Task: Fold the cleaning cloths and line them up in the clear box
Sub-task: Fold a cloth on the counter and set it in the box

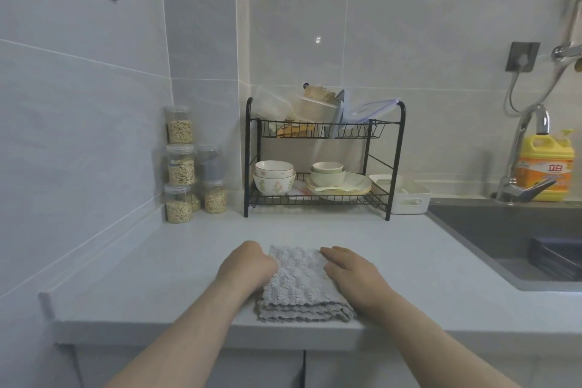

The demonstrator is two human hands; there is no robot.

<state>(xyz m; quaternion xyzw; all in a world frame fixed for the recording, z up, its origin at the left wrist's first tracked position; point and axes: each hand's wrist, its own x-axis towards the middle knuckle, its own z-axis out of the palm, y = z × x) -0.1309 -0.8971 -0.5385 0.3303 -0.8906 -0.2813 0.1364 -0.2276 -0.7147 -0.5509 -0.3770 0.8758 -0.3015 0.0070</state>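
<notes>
A grey textured cleaning cloth [299, 283] lies folded in several layers on the white countertop [176, 280], near its front edge. My left hand [247, 266] is at the cloth's left side, fingers curled onto its edge. My right hand [349, 271] lies flat on the cloth's right side with fingers straight, pressing it down. A clear plastic box [271, 104] sits tilted on the top shelf of the black dish rack [324, 161] at the back.
Stacked jars of grain [181, 167] stand in the back left corner. Bowls and plates fill the rack's lower shelf. A white basket [406, 195] sits right of the rack. The sink [519, 236], tap and a yellow detergent bottle [546, 170] are on the right.
</notes>
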